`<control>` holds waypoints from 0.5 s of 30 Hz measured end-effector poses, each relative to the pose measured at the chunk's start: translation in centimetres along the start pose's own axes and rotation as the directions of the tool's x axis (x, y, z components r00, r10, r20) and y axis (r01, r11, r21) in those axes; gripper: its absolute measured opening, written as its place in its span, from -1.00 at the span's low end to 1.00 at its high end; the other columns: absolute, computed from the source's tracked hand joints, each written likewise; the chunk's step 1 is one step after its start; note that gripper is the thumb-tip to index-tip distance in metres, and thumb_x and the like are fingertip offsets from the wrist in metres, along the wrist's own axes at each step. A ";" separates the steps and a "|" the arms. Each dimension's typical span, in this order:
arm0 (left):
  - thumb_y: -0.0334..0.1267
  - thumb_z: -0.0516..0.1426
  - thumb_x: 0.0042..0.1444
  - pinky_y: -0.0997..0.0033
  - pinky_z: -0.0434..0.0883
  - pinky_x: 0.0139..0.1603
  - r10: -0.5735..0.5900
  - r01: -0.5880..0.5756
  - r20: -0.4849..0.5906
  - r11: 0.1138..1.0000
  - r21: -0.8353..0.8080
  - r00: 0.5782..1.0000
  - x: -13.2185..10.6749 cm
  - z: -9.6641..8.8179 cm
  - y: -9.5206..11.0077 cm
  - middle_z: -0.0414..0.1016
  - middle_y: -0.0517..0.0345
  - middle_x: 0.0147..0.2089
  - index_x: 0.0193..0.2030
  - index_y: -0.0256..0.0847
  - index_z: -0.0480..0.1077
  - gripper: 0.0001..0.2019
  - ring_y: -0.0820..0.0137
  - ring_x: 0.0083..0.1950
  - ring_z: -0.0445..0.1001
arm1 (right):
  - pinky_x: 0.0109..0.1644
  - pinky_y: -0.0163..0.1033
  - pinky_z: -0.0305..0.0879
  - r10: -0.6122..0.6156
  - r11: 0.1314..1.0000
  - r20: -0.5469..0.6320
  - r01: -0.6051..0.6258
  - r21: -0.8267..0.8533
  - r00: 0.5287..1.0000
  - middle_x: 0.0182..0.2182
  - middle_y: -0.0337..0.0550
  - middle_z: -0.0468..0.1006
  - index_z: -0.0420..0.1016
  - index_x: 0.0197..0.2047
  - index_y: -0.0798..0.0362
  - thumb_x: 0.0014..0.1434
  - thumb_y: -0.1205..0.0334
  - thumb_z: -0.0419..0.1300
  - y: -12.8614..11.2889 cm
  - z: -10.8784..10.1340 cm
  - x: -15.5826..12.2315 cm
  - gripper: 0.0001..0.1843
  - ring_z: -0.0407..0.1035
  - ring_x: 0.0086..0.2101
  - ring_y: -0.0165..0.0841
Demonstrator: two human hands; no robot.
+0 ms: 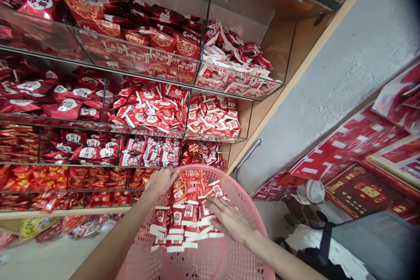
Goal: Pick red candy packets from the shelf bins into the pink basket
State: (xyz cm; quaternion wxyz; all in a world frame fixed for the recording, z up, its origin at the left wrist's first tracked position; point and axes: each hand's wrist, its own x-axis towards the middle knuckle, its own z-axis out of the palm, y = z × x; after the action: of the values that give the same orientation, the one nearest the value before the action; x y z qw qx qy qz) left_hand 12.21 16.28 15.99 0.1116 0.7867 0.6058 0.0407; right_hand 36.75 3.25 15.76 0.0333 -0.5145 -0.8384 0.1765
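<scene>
A round pink plastic basket (252, 214) sits below me, holding a pile of small red-and-white candy packets (187, 214). My left hand (160, 181) reaches in at the basket's far rim, its fingers curled over the top of the pile. My right hand (229, 218) lies flat on the packets at the right side of the pile, fingers stretched out. Both forearms come in from the bottom of the view.
Glass-fronted shelf bins (151, 118) full of red wrapped sweets rise in tiers behind the basket. A wooden shelf side (278, 96) and a grey wall (344, 65) stand to the right. Red printed packs (354, 148) and a dark bag (377, 245) lie at the right.
</scene>
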 end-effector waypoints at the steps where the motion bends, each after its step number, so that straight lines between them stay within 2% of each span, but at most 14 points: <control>1: 0.08 -0.26 0.22 0.26 0.37 -0.22 0.001 -0.001 -0.004 1.000 0.001 1.000 0.0 0.1 0.0 0.55 -0.14 -0.19 -0.02 -0.27 0.34 -0.44 0.14 -0.16 0.52 | 0.17 -0.05 0.14 -0.007 1.000 -0.006 0.006 -0.010 1.000 0.15 -0.12 0.25 0.16 0.20 -0.06 0.14 0.34 0.02 0.0 0.0 -0.1 -0.47 0.16 0.11 -0.20; 7: 0.09 -0.26 0.22 0.27 0.36 -0.23 -0.001 0.001 -0.017 1.000 0.008 1.000 0.2 0.5 -0.3 0.55 -0.14 -0.19 -0.03 -0.25 0.34 -0.45 0.15 -0.17 0.53 | 0.08 -0.13 0.26 -0.040 0.999 -0.004 0.040 -0.016 0.999 0.12 -0.10 0.29 0.25 0.12 -0.05 0.20 0.36 -0.04 -0.4 -0.3 -0.7 -0.58 0.32 -0.01 -0.25; 15: 0.09 -0.25 0.21 0.28 0.36 -0.23 -0.009 0.009 -0.004 1.000 -0.007 1.000 0.1 0.3 -0.2 0.55 -0.13 -0.19 -0.02 -0.25 0.34 -0.45 0.15 -0.16 0.52 | 0.07 -0.14 0.27 -0.075 0.997 -0.035 0.075 0.007 0.997 0.04 -0.06 0.36 0.33 0.03 0.02 0.21 0.36 -0.04 -0.9 -0.3 -0.2 -0.67 0.31 -0.01 -0.24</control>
State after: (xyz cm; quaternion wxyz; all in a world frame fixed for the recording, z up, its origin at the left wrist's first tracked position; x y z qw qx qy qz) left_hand 12.10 16.36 15.63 0.1134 0.7834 0.6094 0.0439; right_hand 36.13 2.80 16.33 0.0564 -0.4855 -0.8558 0.1695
